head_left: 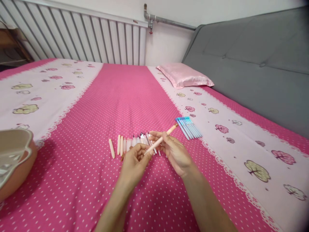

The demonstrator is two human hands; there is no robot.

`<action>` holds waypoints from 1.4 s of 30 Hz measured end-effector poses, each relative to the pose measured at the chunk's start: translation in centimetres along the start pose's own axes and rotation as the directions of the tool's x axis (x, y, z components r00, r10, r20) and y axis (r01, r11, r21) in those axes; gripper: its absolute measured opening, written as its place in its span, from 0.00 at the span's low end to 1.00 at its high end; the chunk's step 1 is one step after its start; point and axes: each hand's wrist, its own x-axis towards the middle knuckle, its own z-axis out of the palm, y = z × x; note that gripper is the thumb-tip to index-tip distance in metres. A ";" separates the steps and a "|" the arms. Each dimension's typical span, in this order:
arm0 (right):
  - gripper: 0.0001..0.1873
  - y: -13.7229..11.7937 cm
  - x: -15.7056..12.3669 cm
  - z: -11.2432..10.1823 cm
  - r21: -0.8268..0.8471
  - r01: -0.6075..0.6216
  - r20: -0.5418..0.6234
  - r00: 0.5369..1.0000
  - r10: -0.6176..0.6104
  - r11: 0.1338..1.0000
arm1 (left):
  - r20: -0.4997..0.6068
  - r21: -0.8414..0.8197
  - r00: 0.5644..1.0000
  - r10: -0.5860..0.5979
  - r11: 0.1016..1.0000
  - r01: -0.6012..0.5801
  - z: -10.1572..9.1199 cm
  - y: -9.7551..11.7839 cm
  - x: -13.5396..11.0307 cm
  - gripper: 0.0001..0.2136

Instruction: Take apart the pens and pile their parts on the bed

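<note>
A slim peach-coloured pen [156, 143] slants between my hands, its brownish end up and to the right. My left hand [134, 163] pinches the lower end. Around its middle, the thumb and fingers of my right hand [177, 154] close on the barrel. Just beyond my hands lies a row of pen parts: pale peach tubes [118, 145], pinkish and clear pieces [129, 143], and thin dark-tipped sticks [144, 138] partly hidden by my fingers. One peach tube [111, 148] lies apart at the left. Several blue pens [189, 128] lie side by side right of my right hand.
A pink dotted bedspread [125, 96] lies under everything. At the left edge stands a peach basin [23, 175] with whitish pieces inside. A pink pillow [184, 75] rests near the grey headboard [243, 48]. Behind the bed are a white radiator [84, 35] and a pipe [169, 22].
</note>
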 end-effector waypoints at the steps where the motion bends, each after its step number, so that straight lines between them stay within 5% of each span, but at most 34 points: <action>1: 0.17 0.0 0.0 0.0 0.005 0.003 0.004 1.000 -0.003 1.000 | 0.022 -0.017 1.000 -0.008 1.000 0.008 0.0 -0.1 0.0 0.13; 6: 0.19 0.0 0.0 -0.2 0.024 0.007 0.036 0.999 -0.008 1.000 | 0.065 -0.132 0.991 -0.118 0.983 0.126 0.0 0.2 -0.2 0.20; 14: 0.18 0.0 0.0 -0.1 0.037 -0.002 0.004 1.000 0.002 0.999 | -0.087 -0.041 0.996 -0.036 0.999 0.032 -0.2 0.2 0.2 0.17; 22: 0.17 -0.1 0.2 -0.3 0.078 0.007 -0.004 1.000 -0.006 0.997 | 0.003 -0.078 0.996 -0.091 0.993 0.091 -0.4 -0.1 0.0 0.19; 26: 0.16 -0.5 0.2 -0.6 0.145 0.041 -0.050 0.998 -0.034 0.989 | -0.031 -0.139 0.983 -0.180 0.975 0.174 -0.5 0.0 0.0 0.21; 38: 0.15 -1.7 0.1 -1.9 0.349 0.036 -0.137 0.990 0.013 0.937 | -0.042 -0.061 0.981 -0.187 0.981 0.185 -1.3 0.3 0.0 0.22; 42: 0.14 -2.8 0.1 -3.7 0.326 0.162 -0.307 0.950 -0.058 0.931 | -0.085 -0.010 0.980 -0.177 0.984 0.177 -3.1 -0.2 0.2 0.23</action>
